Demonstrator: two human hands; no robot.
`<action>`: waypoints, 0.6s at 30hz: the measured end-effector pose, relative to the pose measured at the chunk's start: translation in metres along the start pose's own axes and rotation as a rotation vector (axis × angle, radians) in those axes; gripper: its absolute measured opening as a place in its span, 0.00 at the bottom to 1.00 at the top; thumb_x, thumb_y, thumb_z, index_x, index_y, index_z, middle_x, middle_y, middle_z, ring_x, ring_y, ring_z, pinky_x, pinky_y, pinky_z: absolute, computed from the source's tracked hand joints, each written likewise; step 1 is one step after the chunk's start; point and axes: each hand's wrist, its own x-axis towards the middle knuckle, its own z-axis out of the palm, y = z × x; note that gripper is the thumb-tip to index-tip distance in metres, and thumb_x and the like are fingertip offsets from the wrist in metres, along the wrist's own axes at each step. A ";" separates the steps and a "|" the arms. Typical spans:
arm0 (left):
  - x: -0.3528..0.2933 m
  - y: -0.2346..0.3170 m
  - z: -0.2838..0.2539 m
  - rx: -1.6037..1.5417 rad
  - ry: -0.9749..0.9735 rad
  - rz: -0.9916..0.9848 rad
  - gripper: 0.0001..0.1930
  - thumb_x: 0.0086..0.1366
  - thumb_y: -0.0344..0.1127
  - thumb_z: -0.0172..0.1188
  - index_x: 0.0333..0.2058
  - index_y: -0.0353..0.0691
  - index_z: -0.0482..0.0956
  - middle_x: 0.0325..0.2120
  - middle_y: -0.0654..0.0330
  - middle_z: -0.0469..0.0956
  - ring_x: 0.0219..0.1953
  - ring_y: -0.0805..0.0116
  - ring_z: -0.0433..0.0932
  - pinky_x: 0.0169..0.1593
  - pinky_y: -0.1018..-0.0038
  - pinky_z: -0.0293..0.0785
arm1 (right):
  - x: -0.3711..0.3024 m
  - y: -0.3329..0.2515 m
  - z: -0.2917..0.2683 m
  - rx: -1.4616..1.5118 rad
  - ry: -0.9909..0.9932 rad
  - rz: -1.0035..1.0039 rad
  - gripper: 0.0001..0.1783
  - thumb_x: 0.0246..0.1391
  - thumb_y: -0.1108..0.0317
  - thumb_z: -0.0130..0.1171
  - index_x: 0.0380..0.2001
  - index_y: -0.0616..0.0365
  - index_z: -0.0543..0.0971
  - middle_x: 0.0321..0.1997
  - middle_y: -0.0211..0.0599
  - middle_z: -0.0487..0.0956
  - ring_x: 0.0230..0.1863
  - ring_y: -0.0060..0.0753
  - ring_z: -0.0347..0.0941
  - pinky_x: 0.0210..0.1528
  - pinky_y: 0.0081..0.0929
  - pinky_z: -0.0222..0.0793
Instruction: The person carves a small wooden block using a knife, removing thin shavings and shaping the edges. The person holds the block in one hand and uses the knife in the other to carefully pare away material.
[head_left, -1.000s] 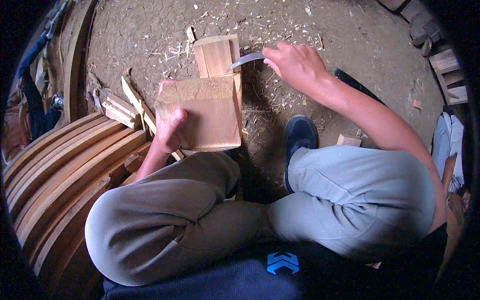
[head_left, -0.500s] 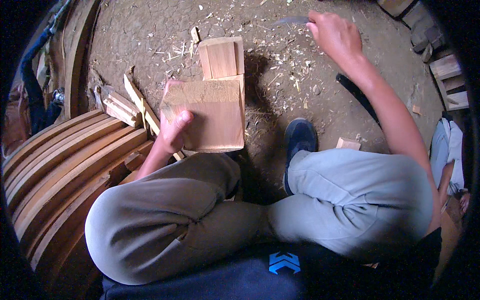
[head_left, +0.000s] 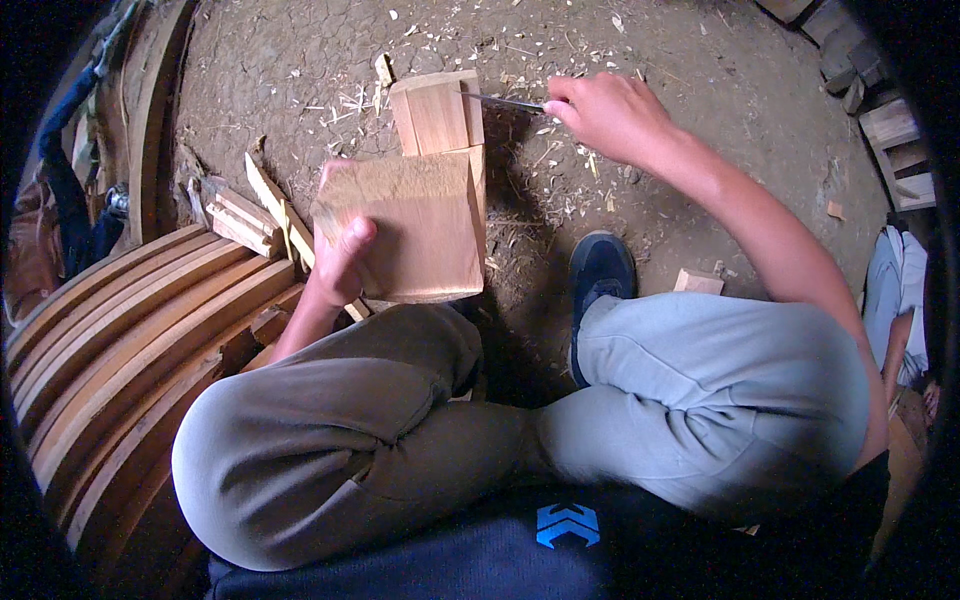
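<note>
My left hand [head_left: 343, 245] grips the left side of a pale, squared wooden block [head_left: 420, 235], with the thumb lying over its face. Beyond that block a narrower wooden piece [head_left: 436, 115] reaches away from me; whether the two are joined I cannot tell. My right hand [head_left: 615, 115] is closed round a knife [head_left: 515, 103], its handle mostly hidden in the fist. The thin blade points left, and its tip meets or overlaps the right side of the narrower piece.
Curved wooden boards [head_left: 150, 330] are stacked at my left, with split sticks [head_left: 245, 225] beside them. Shavings [head_left: 560, 150] litter the dirt floor. A small wood offcut [head_left: 698, 282] lies by my right shoe [head_left: 602, 270]. Another person's arm [head_left: 897, 345] shows at the right edge.
My right hand has swung left and a little toward me, bringing the knife blade from out over the floor to the narrower piece. My left hand and the block have barely shifted.
</note>
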 end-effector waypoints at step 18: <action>0.001 -0.006 -0.005 0.007 0.009 -0.008 0.38 0.49 0.56 0.63 0.50 0.37 0.59 0.40 0.56 0.70 0.45 0.67 0.69 0.51 0.69 0.62 | -0.005 -0.009 0.015 -0.033 0.059 -0.057 0.12 0.57 0.56 0.50 0.35 0.50 0.76 0.25 0.48 0.79 0.31 0.54 0.77 0.33 0.50 0.72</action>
